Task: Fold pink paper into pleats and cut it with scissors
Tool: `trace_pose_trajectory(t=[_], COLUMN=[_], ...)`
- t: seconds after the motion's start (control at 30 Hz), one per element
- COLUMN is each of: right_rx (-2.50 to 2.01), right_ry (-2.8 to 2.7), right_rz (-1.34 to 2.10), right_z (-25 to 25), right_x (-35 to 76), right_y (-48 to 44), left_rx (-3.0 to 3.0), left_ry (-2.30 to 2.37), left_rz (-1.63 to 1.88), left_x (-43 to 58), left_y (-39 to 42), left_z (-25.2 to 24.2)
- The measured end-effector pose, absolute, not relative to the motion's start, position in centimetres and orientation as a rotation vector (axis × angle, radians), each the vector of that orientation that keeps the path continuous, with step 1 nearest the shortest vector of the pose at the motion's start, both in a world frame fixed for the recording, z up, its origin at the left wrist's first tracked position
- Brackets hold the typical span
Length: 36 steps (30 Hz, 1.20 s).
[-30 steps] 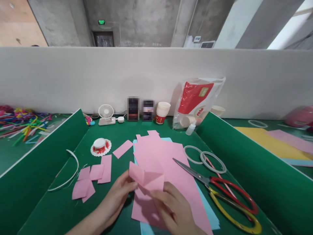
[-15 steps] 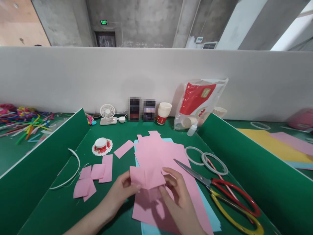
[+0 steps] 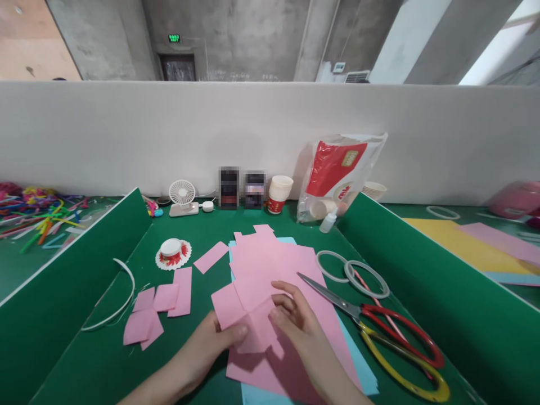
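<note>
A creased piece of pink paper (image 3: 234, 309) is held up over the stack in front of me, tilted, its folds fanning out into flaps. My left hand (image 3: 206, 349) grips its lower left side, thumb on top and fingers underneath. At its right edge, my right hand (image 3: 306, 332) pinches with thumb and curled fingers. Below lie pink sheets (image 3: 291, 259) over light blue paper (image 3: 367, 377). Large scissors (image 3: 358, 316) with one red and one yellow handle rest right of my right hand, blade tips on the sheets.
Small pink paper pieces (image 3: 141, 326) and a paper strip (image 3: 211, 257) lie left, near a red-and-white paper hat shape (image 3: 172, 253). Clear rings (image 3: 367, 279) are at right. A fan (image 3: 182, 194), cups (image 3: 279, 194), glue bottle (image 3: 328, 222) and plastic bag (image 3: 337, 174) stand behind. Green dividers (image 3: 447, 292) flank the desk.
The creased pink paper has been turned and spread flatter, shifting a little left. My right fingers have moved along its right edge. The view has shifted slightly.
</note>
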State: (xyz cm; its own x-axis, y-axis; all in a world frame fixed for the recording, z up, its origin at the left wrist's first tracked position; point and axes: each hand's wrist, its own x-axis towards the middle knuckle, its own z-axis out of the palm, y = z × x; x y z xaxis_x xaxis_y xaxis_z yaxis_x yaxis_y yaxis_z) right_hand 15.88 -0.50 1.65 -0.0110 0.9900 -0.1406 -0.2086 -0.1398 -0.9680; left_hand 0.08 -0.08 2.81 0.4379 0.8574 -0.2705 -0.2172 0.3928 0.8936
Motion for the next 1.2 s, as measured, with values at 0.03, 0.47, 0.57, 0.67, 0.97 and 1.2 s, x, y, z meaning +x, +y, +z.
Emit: trace_pose_trajectory(t=[0.03, 0.47, 0.57, 0.67, 0.97, 1.2], right_rx=[-1.157, -1.115, -1.065, -0.98, -0.995, -1.05], right_ry=[-0.976, -0.646, -0.623, -0.707, -0.699, -0.588], right_rz=[1.442, 1.811, 1.872, 1.901, 1.945, 1.943], right_z=[1.7, 0.6, 0.1, 0.4, 0.9, 0.3], right_x=[15.9, 14.9, 14.8, 14.7, 14.8, 15.1], right_y=[-0.5, -1.1, -1.3, -1.5, -1.2, -1.3], left_rx=[0.883, 0.945, 0.993, 1.025, 1.005, 1.047], left_ry=[0.853, 0.914, 0.944, 0.972, 1.042, 1.017], left_rz=[0.818, 0.847, 0.83, 0.825, 0.814, 0.837], left_x=[0.1, 0.4, 0.5, 0.4, 0.3, 0.4], left_y=[0.0, -0.6, -0.8, -1.0, -0.8, -0.7], left_z=[2.8, 2.8, 2.8, 2.5, 1.9, 2.1])
